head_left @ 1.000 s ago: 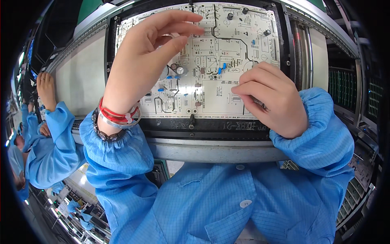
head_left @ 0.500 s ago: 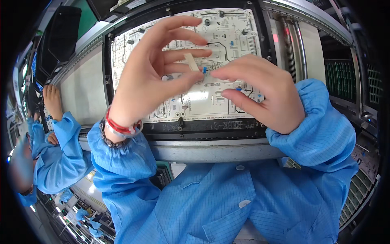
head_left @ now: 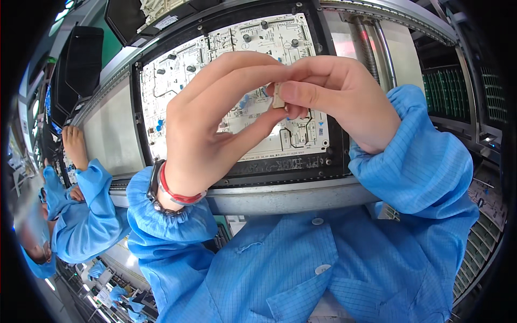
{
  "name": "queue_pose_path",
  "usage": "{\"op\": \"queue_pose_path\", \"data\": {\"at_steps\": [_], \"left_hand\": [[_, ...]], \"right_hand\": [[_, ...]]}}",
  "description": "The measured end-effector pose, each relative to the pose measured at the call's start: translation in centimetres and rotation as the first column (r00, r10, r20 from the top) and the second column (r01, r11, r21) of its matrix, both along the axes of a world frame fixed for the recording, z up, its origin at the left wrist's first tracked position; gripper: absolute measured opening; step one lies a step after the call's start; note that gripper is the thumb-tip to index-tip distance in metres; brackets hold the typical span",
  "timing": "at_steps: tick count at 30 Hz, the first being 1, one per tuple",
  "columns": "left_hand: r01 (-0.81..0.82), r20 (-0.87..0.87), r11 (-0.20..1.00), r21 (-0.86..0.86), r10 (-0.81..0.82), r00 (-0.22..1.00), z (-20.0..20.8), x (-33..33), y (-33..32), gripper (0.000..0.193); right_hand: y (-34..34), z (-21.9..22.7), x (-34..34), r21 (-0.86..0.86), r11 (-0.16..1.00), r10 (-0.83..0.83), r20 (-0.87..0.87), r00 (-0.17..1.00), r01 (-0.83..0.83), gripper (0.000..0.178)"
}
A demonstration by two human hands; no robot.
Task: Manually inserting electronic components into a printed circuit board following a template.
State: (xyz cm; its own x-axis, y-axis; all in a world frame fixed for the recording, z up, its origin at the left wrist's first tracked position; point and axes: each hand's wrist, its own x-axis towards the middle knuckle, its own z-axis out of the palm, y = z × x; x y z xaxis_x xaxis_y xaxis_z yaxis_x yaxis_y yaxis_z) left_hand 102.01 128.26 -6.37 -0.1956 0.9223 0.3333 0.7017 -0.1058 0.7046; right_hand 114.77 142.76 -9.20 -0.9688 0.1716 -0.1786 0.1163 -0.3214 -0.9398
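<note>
Over the circuit board, my left hand [head_left: 207,116] and my right hand [head_left: 342,99] meet at a small cream-coloured block-shaped piece [head_left: 278,98], possibly a connector. My right thumb and fingers pinch it from the right. At its lower end, my left thumb touches it, and the left fingers arch over to its upper end, which is partly hidden. Below lies the white circuit board [head_left: 153,91], with printed tracks, several black round components and small blue ones. A black frame [head_left: 334,148] surrounds it. My hands cover the middle of the board.
A metal rail [head_left: 285,199] runs along the near side. To the right stand a threaded rod [head_left: 366,48] and racks of green boards [head_left: 449,97]. Black bins [head_left: 83,70] sit at the far left. A co-worker's blue sleeve [head_left: 89,215] and hand [head_left: 74,146] are at the left.
My hands have come together on the cream piece, which was at my left fingers while my right hand was apart. The board and its frame appear further left in the picture.
</note>
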Motion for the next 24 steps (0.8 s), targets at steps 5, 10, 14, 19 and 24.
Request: {"op": "queue_pose_path", "data": {"at_steps": [5,10,14,19,24], "left_hand": [[-0.030,-0.053,0.999,0.025,0.031,0.998,0.5,-1.6,-1.2,0.036],[-0.220,0.254,0.972,0.088,0.191,0.948,-1.3,-4.5,-1.8,0.024],[-0.262,0.520,0.962,-0.073,0.261,0.814,-2.1,-5.3,-2.7,0.024],[-0.179,0.621,0.980,-0.085,0.193,0.759,-3.1,-5.3,-3.2,0.025],[-0.156,0.587,0.984,-0.088,0.178,0.790,-3.0,-5.3,-3.3,0.026]], "right_hand": [[0.9,-0.3,-1.9,0.116,0.986,0.129,-0.069,0.989,-0.121,0.026],[-0.7,-2.6,-3.2,0.857,0.485,0.170,-0.288,0.943,0.174,0.024],[-1.8,-3.4,-3.9,0.954,0.235,0.233,-0.241,0.942,0.186,0.016],[-1.3,-1.9,-3.7,0.971,0.179,0.259,-0.201,0.945,0.158,0.014],[-2.6,-0.6,-2.7,0.899,0.432,0.249,-0.196,0.948,0.073,0.012]]}}
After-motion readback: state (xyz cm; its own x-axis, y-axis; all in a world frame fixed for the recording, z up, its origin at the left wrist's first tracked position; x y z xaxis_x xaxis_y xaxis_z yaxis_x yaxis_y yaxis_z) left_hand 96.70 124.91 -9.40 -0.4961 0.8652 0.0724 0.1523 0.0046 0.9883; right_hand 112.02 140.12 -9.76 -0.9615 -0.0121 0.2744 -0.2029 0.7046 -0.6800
